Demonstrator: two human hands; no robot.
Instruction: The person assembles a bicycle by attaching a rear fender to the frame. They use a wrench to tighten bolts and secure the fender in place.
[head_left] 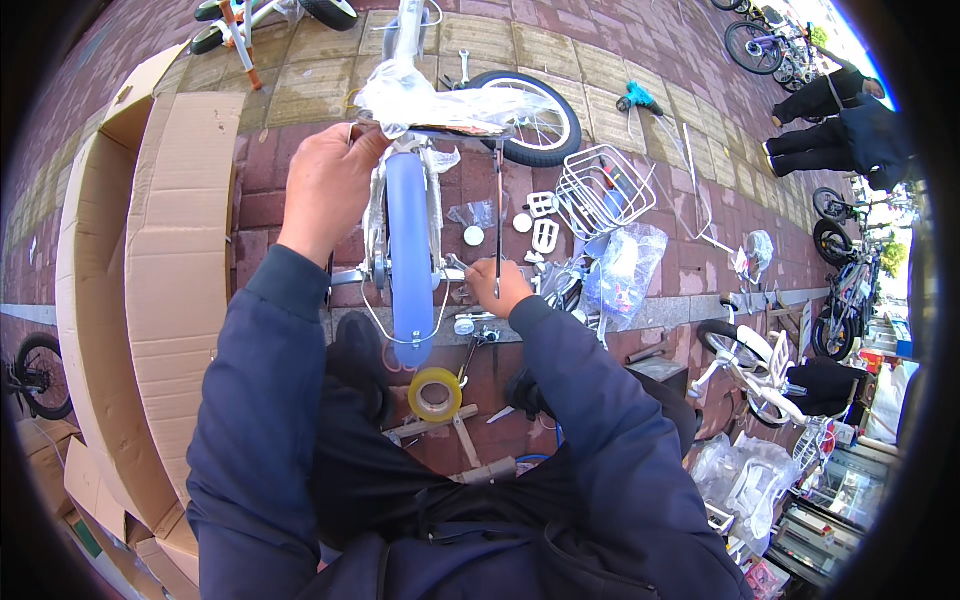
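A child's bicycle with a pale blue mudguard stands between my legs, its wheel end toward me. My left hand is closed on the bicycle at the far end of the mudguard, beside white plastic wrapping; its fingertips are partly hidden. Low on the right side, my right hand closes round a silver wrench at the wheel axle. A thin dark rod passes in front of that hand. The bent wire stay of the mudguard loops round its near end.
Tall cardboard stands at my left. A roll of yellow tape lies between my feet. To the right are pedals, a white wire basket and bagged parts. Beyond lie a loose wheel and a teal power tool.
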